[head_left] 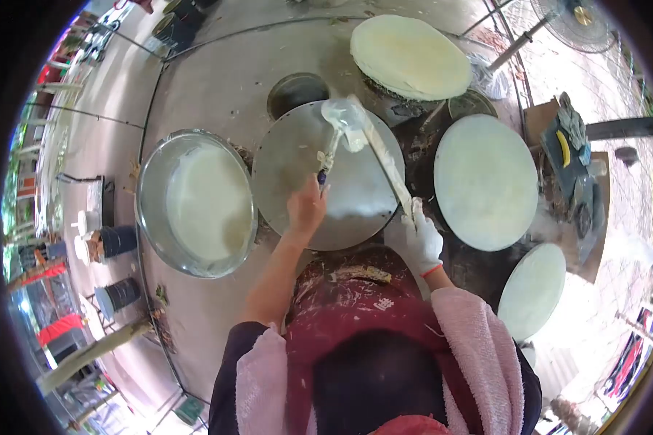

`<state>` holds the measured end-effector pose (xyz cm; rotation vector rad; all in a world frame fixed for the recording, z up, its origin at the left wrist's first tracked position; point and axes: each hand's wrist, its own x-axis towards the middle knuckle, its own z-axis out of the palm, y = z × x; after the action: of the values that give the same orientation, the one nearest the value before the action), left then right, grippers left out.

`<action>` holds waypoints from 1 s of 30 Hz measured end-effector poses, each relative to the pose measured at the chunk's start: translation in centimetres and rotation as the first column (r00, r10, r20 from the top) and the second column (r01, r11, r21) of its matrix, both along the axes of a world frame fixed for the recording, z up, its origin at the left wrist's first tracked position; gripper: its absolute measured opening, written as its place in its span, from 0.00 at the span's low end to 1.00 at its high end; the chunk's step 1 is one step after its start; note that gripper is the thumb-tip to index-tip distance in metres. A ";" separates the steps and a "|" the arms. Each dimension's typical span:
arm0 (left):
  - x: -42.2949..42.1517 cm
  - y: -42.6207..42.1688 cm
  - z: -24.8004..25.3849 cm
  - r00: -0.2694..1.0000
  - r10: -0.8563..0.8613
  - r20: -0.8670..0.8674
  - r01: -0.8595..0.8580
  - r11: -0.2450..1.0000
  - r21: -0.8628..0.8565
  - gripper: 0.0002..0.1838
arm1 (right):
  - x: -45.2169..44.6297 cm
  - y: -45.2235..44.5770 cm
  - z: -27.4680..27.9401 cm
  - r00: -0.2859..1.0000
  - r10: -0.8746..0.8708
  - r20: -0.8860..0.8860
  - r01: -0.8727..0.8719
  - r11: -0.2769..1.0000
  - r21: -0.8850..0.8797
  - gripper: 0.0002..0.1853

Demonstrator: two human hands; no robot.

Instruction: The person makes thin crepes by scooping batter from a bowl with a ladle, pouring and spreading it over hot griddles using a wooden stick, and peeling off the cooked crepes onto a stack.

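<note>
My bare left hand (307, 208) is closed round the dark handle of a ladle (328, 156), whose batter-coated head is at the far part of the round grey griddle (290, 163). My right hand (423, 243), in a white glove with a red cuff, grips a long pale wooden stick (388, 170). The far end of the stick meets the ladle's head over the griddle, where white batter (353, 138) clings. Left of the griddle stands a wide metal basin (149, 217) holding white batter.
Pale round sheets lie on a griddle at the right (486, 181), another at the lower right (533, 290) and a stack at the far side (411, 58). A dark pot (297, 94) sits behind the griddle. A side board (600, 217) holds cloths and a yellow object.
</note>
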<state>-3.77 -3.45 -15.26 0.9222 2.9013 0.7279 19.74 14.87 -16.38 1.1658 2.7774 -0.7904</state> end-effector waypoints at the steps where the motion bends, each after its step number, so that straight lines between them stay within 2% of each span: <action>1: -1.0 -1.0 1.2 1.000 0.006 -0.003 -0.006 1.000 -0.027 0.18 | 0.0 -1.7 -0.4 0.996 -0.018 0.087 0.013 0.998 0.056 0.32; 4: -3.5 -4.2 3.7 0.990 0.113 -0.088 -0.094 0.976 0.196 0.16 | -1.5 -5.4 0.1 0.987 -0.129 0.093 0.126 0.991 0.035 0.32; 5: -4.2 -5.5 5.0 0.991 0.127 -0.036 -0.113 0.960 0.256 0.16 | -2.4 -6.4 -0.6 0.982 -0.179 -0.066 0.177 0.984 -0.035 0.30; 6: -4.7 -6.9 6.3 0.990 0.137 0.019 -0.136 0.941 0.311 0.16 | -3.4 -7.7 -1.8 0.943 -0.303 -0.140 0.261 0.931 -0.256 0.29; 7: -5.2 -8.3 7.0 0.987 0.144 0.075 -0.162 0.916 0.366 0.16 | -4.8 -9.1 -3.0 0.883 -0.430 -0.187 0.306 0.830 -0.466 0.27; 8: -5.8 -9.6 7.0 0.996 0.089 0.023 -0.091 0.921 0.378 0.14 | -6.3 -10.4 -3.5 0.807 -0.554 -0.205 0.308 0.691 -0.654 0.26; 9: -6.4 -11.0 6.9 0.999 0.036 -0.030 -0.021 0.922 0.387 0.13 | -8.2 -11.4 1.7 0.769 -0.639 -0.039 0.339 0.457 -0.822 0.24; 10: -6.9 -12.3 6.6 0.997 -0.014 -0.081 0.045 0.919 0.392 0.12 | -8.5 -11.3 1.1 0.790 -0.598 -0.135 0.337 0.608 -0.718 0.24; 11: -6.9 -13.6 6.8 0.966 -0.065 0.249 -0.041 0.916 0.399 0.10 | -8.4 -11.0 0.1 0.812 -0.540 -0.219 0.331 0.736 -0.590 0.24; 12: -6.4 -14.7 7.2 0.909 -0.056 0.414 -0.125 0.909 0.397 0.10 | -8.1 -10.7 -0.7 0.834 -0.468 -0.291 0.317 0.839 -0.442 0.24; 13: -5.4 -15.3 9.3 0.824 -0.048 0.565 -0.208 0.902 0.379 0.10 | -7.9 -11.1 1.6 0.751 -0.562 -0.347 0.362 0.790 -0.496 0.25; 14: -4.6 -16.1 10.4 0.712 -0.040 0.701 -0.290 0.892 0.346 0.11 | -7.3 -10.9 1.1 0.738 -0.570 -0.362 0.408 0.803 -0.434 0.26; 16: -3.6 -18.2 9.2 0.693 -0.146 0.706 -0.259 0.863 0.433 0.07 | -7.3 -12.1 0.1 0.796 -0.591 -0.132 0.441 0.715 -0.543 0.26; 17: -3.3 -18.7 8.9 0.681 -0.200 0.705 -0.243 0.846 0.475 0.06 | -8.5 -13.8 0.8 0.819 -0.553 -0.154 0.393 0.735 -0.552 0.25; 19: -2.8 -19.5 8.9 0.636 -0.175 0.751 -0.301 0.840 0.451 0.07 | -10.4 -14.7 0.2 0.794 -0.607 0.020 0.380 0.471 -0.796 0.23; 21: -2.2 -20.1 9.6 0.620 -0.180 0.764 -0.331 0.823 0.462 0.08 | -11.0 -13.4 1.1 0.854 -0.504 -0.131 0.223 0.581 -0.783 0.22; 22: -2.0 -20.4 9.7 0.665 -0.200 0.720 -0.324 0.791 0.519 0.08 | -9.9 -11.9 -0.7 0.848 -0.368 -0.382 0.030 0.753 -0.658 0.22; 23: -1.7 -20.9 9.8 0.708 -0.215 0.673 -0.315 0.757 0.572 0.08 | -9.5 -10.8 4.5 0.928 -0.364 -0.081 0.263 0.793 -0.550 0.21; 24: -1.6 -21.0 9.9 0.749 -0.225 0.623 -0.303 0.720 0.625 0.08 | -7.7 -8.9 -0.1 0.816 -0.399 -0.418 0.168 0.855 -0.490 0.20; 26: -1.5 -20.7 10.3 0.772 -0.194 0.605 -0.327 0.696 0.640 0.08 | -7.0 -7.1 -0.1 0.775 -0.498 -0.389 0.181 0.765 -0.618 0.20; 27: -1.2 -20.6 10.4 0.780 -0.179 0.600 -0.337 0.687 0.644 0.09 | -6.5 -7.4 -0.5 0.828 -0.465 -0.315 0.131 0.705 -0.697 0.20; 28: -1.0 -20.4 10.2 0.768 -0.145 0.624 -0.345 0.726 0.594 0.08 | -7.7 -8.9 2.1 0.874 -0.418 -0.248 0.086 0.635 -0.767 0.19; 29: -0.7 -20.2 10.0 0.756 -0.109 0.646 -0.353 0.763 0.542 0.08 | -8.6 -9.6 2.0 0.879 -0.451 -0.153 0.047 0.402 -0.914 0.18; 30: -0.4 -20.1 9.9 0.745 -0.069 0.664 -0.359 0.797 0.486 0.08 | -8.8 -9.5 1.3 0.876 -0.458 -0.149 0.018 0.340 -0.940 0.18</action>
<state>-4.18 -23.58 -5.33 0.2895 2.1264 1.6434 10.98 5.41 -15.12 1.1692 1.6111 -2.4218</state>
